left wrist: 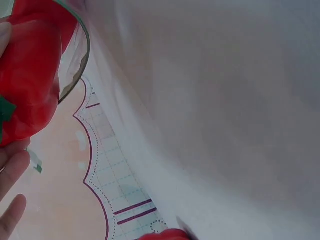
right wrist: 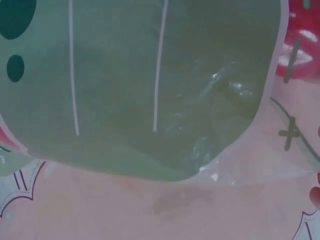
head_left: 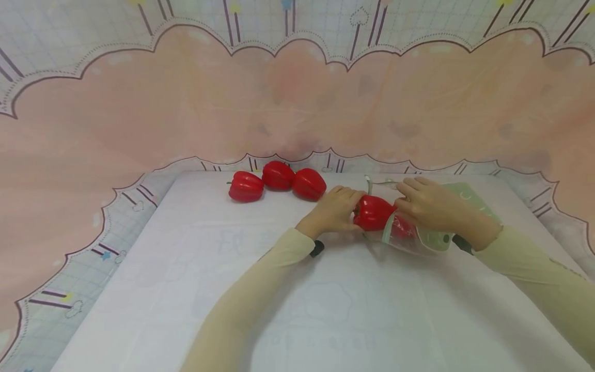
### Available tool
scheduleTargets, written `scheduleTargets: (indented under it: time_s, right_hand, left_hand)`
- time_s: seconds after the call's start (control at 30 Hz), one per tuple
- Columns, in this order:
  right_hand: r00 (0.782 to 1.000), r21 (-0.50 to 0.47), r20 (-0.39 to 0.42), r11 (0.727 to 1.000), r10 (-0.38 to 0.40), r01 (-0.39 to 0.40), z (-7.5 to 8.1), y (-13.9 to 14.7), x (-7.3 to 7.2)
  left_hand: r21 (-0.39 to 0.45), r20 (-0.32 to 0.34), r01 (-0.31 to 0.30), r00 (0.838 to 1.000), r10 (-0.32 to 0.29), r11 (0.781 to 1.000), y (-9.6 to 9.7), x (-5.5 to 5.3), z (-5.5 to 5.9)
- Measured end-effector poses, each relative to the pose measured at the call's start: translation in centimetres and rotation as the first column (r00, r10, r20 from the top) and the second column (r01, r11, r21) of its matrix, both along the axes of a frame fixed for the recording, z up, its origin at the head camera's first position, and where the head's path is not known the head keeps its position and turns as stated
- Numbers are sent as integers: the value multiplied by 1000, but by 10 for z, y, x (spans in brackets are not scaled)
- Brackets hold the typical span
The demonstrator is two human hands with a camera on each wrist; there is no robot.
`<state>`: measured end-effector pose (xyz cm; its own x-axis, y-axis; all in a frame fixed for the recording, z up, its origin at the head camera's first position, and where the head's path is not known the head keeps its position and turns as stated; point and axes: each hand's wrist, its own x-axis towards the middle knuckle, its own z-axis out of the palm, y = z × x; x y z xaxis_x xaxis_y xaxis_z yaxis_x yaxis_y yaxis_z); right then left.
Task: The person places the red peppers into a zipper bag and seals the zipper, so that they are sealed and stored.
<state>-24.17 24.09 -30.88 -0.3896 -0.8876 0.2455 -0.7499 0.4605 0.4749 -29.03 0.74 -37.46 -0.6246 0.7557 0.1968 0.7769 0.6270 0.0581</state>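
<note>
Three glossy red peppers (head_left: 278, 175) at left, a fourth pepper (head_left: 375, 213) at the mouth of a plastic bag (head_left: 434, 239).
They cluster at the back of the white desk (head_left: 325, 320), near the scalloped cloth (head_left: 279, 113); the left hand (head_left: 335, 209) grips the lobed fourth pepper between thumb and fingers; the right hand (head_left: 427, 204), fingers curled, holds and partly hides the clear-and-green bag, red showing inside.
</note>
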Motion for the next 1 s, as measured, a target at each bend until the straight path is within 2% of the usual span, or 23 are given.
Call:
scheduleTargets:
  time_s: [0.17,0.43,0.77,1.0]
  right_hand:
    - [999,1,-15,1000,29,-29,2,-3,-2]
    - [1000,40,7,999,0,0,5,-10,-3]
    - [989,-22,-61,991,134,-136,2,-11,-10]
    - [983,-36,-78,985,167,-171,4,-13,-11]
  left_hand:
    - [-1,38,-8,999,8,1000,7,2,2]
    - [11,62,5,998,-5,1000,14,8,4]
    - [-43,58,-3,998,5,999,17,11,11]
    - [-36,35,-33,999,34,999,18,10,9]
